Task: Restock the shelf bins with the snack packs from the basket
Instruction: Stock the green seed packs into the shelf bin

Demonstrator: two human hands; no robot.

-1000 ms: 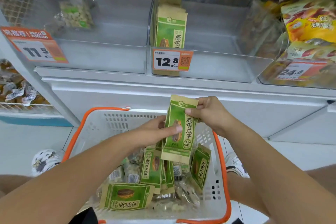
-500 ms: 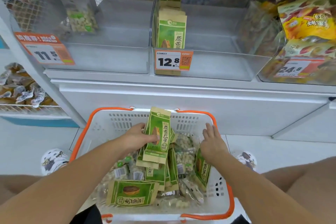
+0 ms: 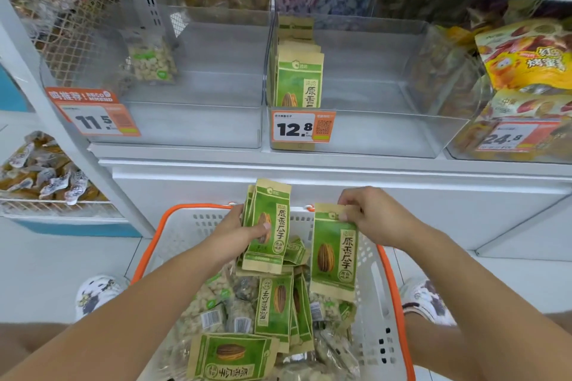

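Left hand (image 3: pixel 238 233) grips small stack of green seed packs (image 3: pixel 268 227) above basket (image 3: pixel 390 294). Right hand (image 3: pixel 373 218) pinches top edge of single pack (image 3: pixel 334 252) just beside stack. Advice: square single pack onto stack, then lift to half-filled bin (image 3: pixel 365 133) above hands, standing packs upright behind those already there.

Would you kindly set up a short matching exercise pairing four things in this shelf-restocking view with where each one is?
Things:
1. stack of green packs
2. single green pack
3. bag of pale nuts
4. 12.8 price tag

Places:
A. alone in the left shelf bin
B. on the front of the middle bin
C. in the left hand
D. pinched at its top by the right hand

Pairs: 1-C, 2-D, 3-A, 4-B
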